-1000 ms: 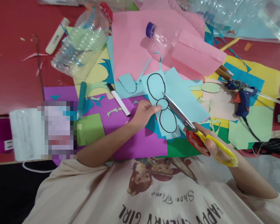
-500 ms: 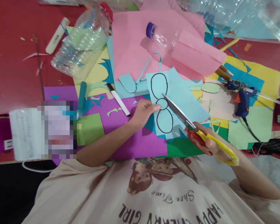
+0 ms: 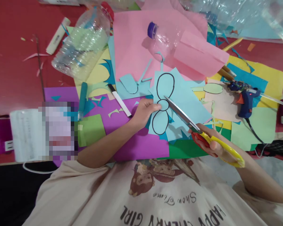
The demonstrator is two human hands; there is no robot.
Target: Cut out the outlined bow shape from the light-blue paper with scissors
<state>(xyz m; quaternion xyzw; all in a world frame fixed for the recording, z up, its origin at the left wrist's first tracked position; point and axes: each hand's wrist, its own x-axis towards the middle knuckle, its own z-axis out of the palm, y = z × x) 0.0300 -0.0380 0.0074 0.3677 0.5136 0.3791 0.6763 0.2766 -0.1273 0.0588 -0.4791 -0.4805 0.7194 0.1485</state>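
Observation:
My left hand (image 3: 145, 114) pinches the left edge of a light blue paper piece (image 3: 165, 86). Two black-outlined loops are drawn on it, joined by a small circle. In my right hand (image 3: 208, 142) is a pair of scissors (image 3: 182, 116) with yellow and red handles. Its blades look closed or nearly so, and their tip lies at the paper just above the small circle. More light blue paper (image 3: 191, 103) lies underneath. A black-capped white marker (image 3: 119, 100) rests left of the paper.
A blue glue gun (image 3: 246, 102) lies at right on paper sheets. Plastic bottles, one with a purple cap (image 3: 152, 29) and one with a red cap (image 3: 107, 12), lie beyond my hands. A teal marker (image 3: 82, 101) and a blurred-out rectangle (image 3: 60, 130) are at left, among coloured scraps.
The blue paper piece has turned clockwise in my left hand, its top swinging right and its lower loop left. My right hand with the scissors has shifted slightly right.

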